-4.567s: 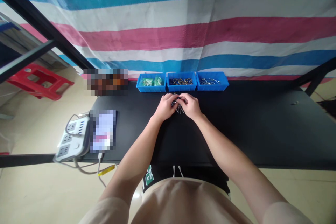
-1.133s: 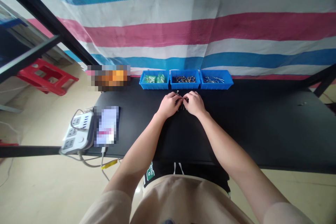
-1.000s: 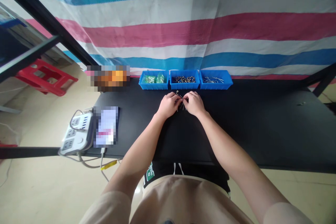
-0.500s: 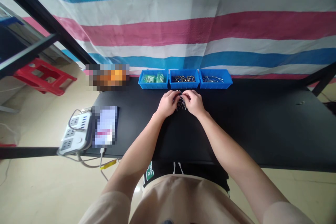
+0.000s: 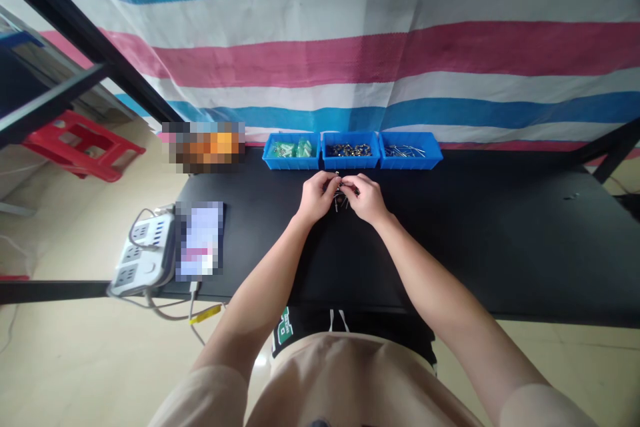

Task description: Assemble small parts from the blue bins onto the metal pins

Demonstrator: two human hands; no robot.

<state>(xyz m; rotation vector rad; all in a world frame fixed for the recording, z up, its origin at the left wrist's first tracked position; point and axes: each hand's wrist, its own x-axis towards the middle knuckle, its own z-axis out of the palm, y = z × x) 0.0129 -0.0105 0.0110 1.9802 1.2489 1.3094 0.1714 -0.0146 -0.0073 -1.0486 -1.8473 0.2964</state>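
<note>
Nearer than the middle blue bin (image 5: 351,163), illegible lettering is borne by a green patch (image 5: 285,329). Before that bin, metal pins (image 5: 337,204) are splayed, long axes roughly toward the worktop's (image 5: 360,273) near edge, and a metal piece (image 5: 337,175) is pinched by closed fingers (image 5: 329,177) of left hand (image 5: 316,197) and right hand (image 5: 368,199).

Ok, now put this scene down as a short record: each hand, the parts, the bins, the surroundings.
Left hand: the left hand has its fingertips at the metal parts; exact grip too small to tell
Right hand: the right hand meets it there, fingertips close together
Parts: thin, shiny, on the black table
Left bin: blue bin, green and whitish contents
Middle bin: blue bin, small dark and brass-coloured pieces
Right bin: blue bin, thin metal rods
Left end: power strip
Floor: red stool
Backdrop: striped sheet
</note>
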